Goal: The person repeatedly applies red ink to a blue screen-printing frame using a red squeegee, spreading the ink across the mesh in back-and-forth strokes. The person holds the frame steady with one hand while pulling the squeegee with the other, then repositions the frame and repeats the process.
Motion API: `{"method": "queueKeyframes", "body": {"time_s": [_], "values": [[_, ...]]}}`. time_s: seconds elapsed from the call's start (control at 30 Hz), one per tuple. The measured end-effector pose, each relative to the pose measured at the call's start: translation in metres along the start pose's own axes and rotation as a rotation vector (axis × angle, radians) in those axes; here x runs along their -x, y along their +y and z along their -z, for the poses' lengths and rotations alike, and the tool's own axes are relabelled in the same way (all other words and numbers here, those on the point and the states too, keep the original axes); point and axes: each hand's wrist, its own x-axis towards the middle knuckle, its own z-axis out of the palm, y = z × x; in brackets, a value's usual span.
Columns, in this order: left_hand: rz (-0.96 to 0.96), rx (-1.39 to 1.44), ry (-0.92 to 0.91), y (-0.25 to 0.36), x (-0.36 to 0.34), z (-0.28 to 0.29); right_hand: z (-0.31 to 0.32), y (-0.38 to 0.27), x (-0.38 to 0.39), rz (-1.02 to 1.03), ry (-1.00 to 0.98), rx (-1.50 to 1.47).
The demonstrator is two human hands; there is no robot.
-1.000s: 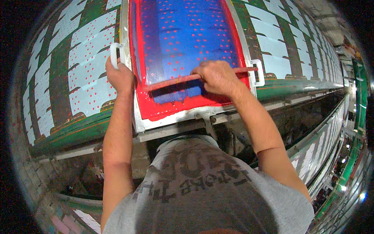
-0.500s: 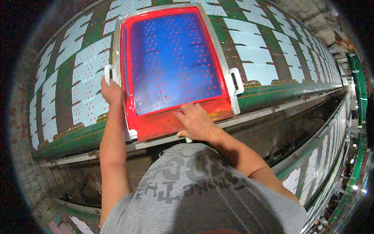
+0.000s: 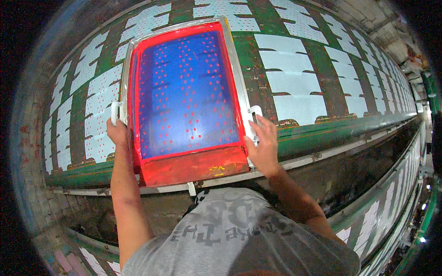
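A screen printing frame (image 3: 184, 101) with blue mesh, red borders and a pale metal rim lies over the long green printing table. My left hand (image 3: 118, 133) is closed around the white handle (image 3: 115, 112) on its left side. At the frame's right side, my right hand (image 3: 264, 147) is at the other white handle (image 3: 256, 110), fingers spread and thumb by the rim; a full grip does not show. Red dots mark the mesh, and a red strip (image 3: 193, 170) runs along the near end. Below that strip a small white piece (image 3: 191, 189) sticks out.
White cut panels (image 3: 294, 83) lie in rows on the green table (image 3: 294, 135); those left of the frame bear red dots, while the nearest ones on its right look plain. A pale rail (image 3: 317, 158) follows the near edge. Another table with white panels (image 3: 368, 218) stands lower right.
My right hand has left the red near end and moved to the right handle. My left hand stays on its handle. The whole view has shifted, placing the frame lower and farther left.
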Motion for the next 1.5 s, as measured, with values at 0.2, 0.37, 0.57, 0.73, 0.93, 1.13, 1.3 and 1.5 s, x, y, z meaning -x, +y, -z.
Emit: {"method": "queueKeyframes", "body": {"time_s": [0.2, 0.37, 0.57, 0.73, 0.93, 1.13, 1.3, 1.5], "values": [[-0.007, -0.031, -0.010, -0.009, -0.007, 0.000, -0.016, 0.049, -0.012, -0.512, -0.151, -0.436], [0.030, 0.011, -0.009, -0.019, -0.009, -0.005, -0.013, 0.043, -0.024, -0.629, -0.214, -0.562], [0.067, 0.105, -0.037, -0.025, -0.005, -0.006, 0.007, 0.027, -0.041, -0.632, -0.272, -0.527], [0.096, 0.067, -0.101, -0.030, -0.019, 0.001, 0.031, 0.008, -0.045, -0.466, -0.181, -0.570], [0.069, 0.175, -0.089, 0.012, -0.017, -0.008, 0.066, 0.028, -0.061, -0.448, -0.155, -0.448], [-0.043, 0.253, -0.057, 0.120, 0.039, -0.044, 0.107, 0.135, -0.070, -0.461, -0.167, -0.248], [0.043, 0.461, -0.073, 0.223, 0.124, -0.088, 0.163, 0.233, -0.062, -0.546, -0.125, -0.277], [0.030, 0.424, -0.076, 0.299, 0.222, -0.128, 0.225, 0.328, -0.042, -0.694, -0.090, -0.313]]}}
